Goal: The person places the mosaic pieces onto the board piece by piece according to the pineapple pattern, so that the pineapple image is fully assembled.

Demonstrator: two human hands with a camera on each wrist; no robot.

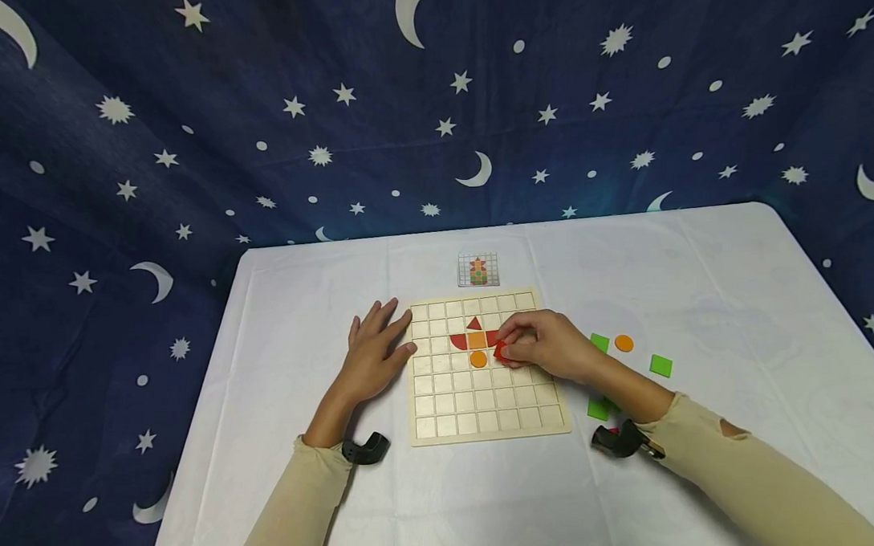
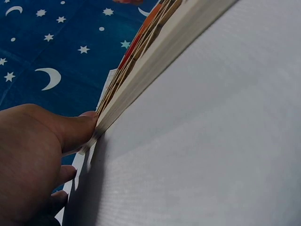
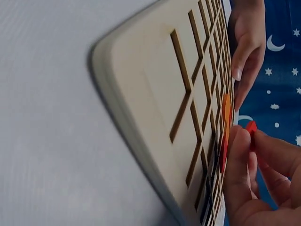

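My right hand pinches a small red piece between thumb and fingertips, over the right half of a wooden grid board. On the board, an orange square has a red triangle above it and an orange circle below. A red quarter-round piece sits to its left, and another red piece to its right is partly covered by my fingers. Spread and fairly straight, the fingers of my left hand touch the board's left edge, with the thumb against its side.
Behind the board lies a small pattern card printed with a coloured figure on a grid. To the right are an orange circle and several green squares, some partly hidden by my right forearm. A star-patterned cloth hangs behind the white table.
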